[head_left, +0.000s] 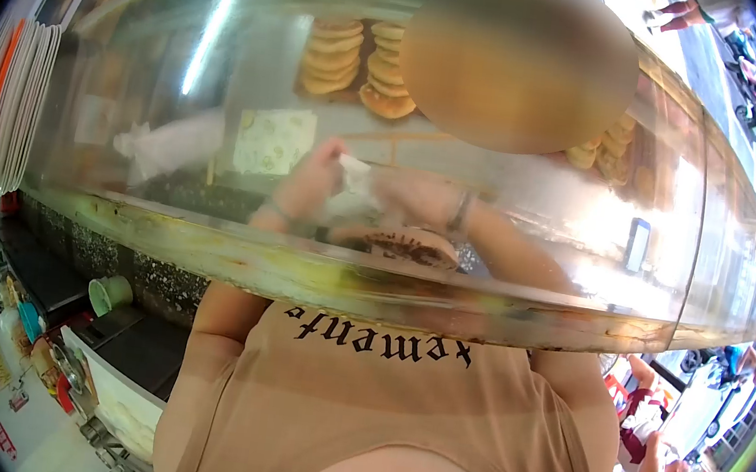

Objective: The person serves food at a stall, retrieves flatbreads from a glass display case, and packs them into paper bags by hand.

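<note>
Through a clear, curved display cover (481, 318) I see both of my hands. My left hand (310, 177) has its fingers closed on a small white piece that looks like paper or a thin bag (355, 177). My right hand (415, 194) is close beside it on the right, its fingers blurred by glare, so its grip is unclear. Just below the hands lies a round, pale-rimmed thing with a dark, patchy middle (409, 249); its kind is unclear. A patterned pale sheet or packet stack (274, 142) lies to the left of my left hand.
Flatbreads are stacked (331, 58) behind the hands, with more (606, 155) to the right. Crumpled white material (169, 149) is at the left. Upright plates or trays (3, 109), a green cup (110, 296) and a dark counter (40, 258) stand outside the cover. A person (649, 435) is at far right.
</note>
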### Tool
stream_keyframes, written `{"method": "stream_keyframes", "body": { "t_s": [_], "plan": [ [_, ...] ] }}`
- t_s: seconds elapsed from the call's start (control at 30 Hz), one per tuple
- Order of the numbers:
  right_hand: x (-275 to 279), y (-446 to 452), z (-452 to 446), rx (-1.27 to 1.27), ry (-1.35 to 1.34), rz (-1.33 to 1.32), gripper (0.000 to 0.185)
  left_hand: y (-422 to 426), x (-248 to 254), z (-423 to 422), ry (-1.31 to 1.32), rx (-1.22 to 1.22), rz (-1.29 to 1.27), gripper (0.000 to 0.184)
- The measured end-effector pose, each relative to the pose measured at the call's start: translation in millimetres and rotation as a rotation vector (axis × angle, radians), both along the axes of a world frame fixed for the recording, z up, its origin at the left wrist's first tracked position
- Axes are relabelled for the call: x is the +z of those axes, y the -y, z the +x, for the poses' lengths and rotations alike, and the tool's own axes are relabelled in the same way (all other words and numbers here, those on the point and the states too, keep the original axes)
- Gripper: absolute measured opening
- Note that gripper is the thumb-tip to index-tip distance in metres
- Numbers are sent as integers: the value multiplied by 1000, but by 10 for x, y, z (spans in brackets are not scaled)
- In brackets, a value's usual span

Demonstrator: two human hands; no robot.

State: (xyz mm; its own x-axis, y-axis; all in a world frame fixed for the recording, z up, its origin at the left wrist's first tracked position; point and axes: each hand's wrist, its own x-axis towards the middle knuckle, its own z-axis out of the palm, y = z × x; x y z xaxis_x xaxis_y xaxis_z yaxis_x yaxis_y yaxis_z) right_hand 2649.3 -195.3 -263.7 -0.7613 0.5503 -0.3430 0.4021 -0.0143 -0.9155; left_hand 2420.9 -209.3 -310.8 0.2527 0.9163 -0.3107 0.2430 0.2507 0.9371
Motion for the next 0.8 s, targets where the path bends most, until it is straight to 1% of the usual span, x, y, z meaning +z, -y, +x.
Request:
{"method": "stream_keyframes", "body": {
  "t_s": [0.03,0.07,0.1,0.13,0.17,0.2,0.23,0.27,0.3,0.37,0.4,0.43,0.47,0.5,0.53,0.57,0.6,0.63,0.67,0.7,0.73,0.8],
  "plan": [
    [37,-67,28,-105,17,-180,31,31,125,88,-136,-49,6,13],
    [121,-130,51,118,138,-44,34,65,181,157,-272,-97,9,12],
    [161,-166,67,342,256,94,37,87,164,195,-270,-94,9,12],
    [151,-165,77,344,256,93,37,113,131,221,-254,-127,94,12],
    [132,-149,83,520,279,122,39,140,103,237,-237,-160,175,12],
    [117,-124,88,692,298,149,42,156,90,243,-238,-162,169,12],
    [128,-125,163,688,296,146,42,146,79,250,-152,-140,89,12],
    [163,-145,311,521,145,159,43,133,65,262,-64,-119,11,12],
    [197,-157,430,350,-2,172,44,126,22,258,-63,-126,12,12],
    [257,-147,568,290,37,206,43,94,-43,260,27,-4,-244,19],
    [192,-123,579,261,56,218,42,97,-66,289,29,-11,-247,19],
    [127,-100,590,232,75,230,42,93,-34,348,110,75,-327,20],
    [-100,-62,527,202,260,429,37,97,-5,389,189,160,-410,22],
    [-270,-41,520,170,450,630,38,89,9,416,191,150,-412,22],
    [-214,-47,540,161,459,627,38,70,21,445,264,137,-463,25],
    [-133,-61,570,-37,317,747,34,46,40,470,336,124,-514,27],
    [-54,-66,586,-234,169,859,31,8,68,452,338,116,-517,27],
    [-1,-48,577,-238,173,859,31,-59,109,402,414,63,-486,29],
    [53,-15,551,-247,-155,833,27,-115,162,381,490,12,-451,31],
    [109,47,527,-254,-484,785,23,-113,222,397,487,11,-454,31],
    [206,125,554,-259,-488,779,23,-93,308,431,504,23,-524,32],
    [399,207,717,-319,-287,-93,13,-78,476,534,544,53,-647,34]
  ]
}}
